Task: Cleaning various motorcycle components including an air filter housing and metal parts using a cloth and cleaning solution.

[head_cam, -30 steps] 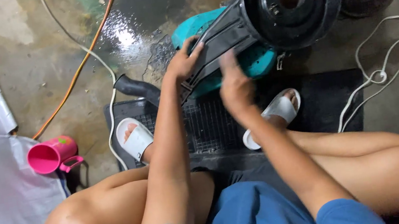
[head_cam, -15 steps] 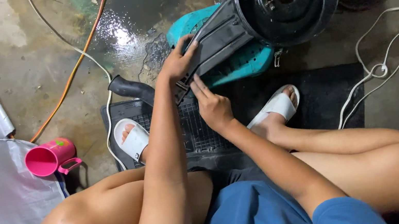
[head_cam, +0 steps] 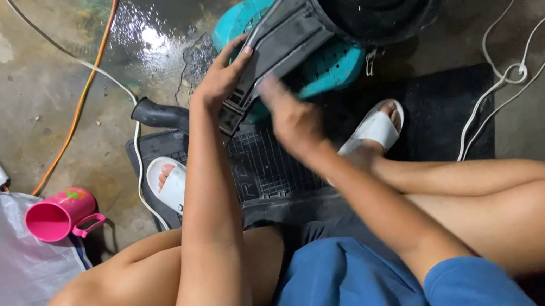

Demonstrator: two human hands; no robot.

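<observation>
As the head camera looks down over bare knees and blue shorts, the person's left hand grips the narrow end of a black plastic housing, fingers curled over its upper edge and thumb underneath. The housing slants up and away from that hand, widening into a round black drum with a central hole, and it lies on a teal plastic casing just beyond both hands. The right hand, blurred, hovers flat and open just below the housing's lower edge; whether it touches the plastic cannot be told. Beneath the hands lies a black ribbed floor mat, with a foot in a white sandal to the left of the left arm and another white sandal to the right of the right hand. Far left of the left hand stands a pink mug beside a white sheet. An orange cable crosses the wet concrete beyond the left hand; white cords trail well right of the right hand.
</observation>
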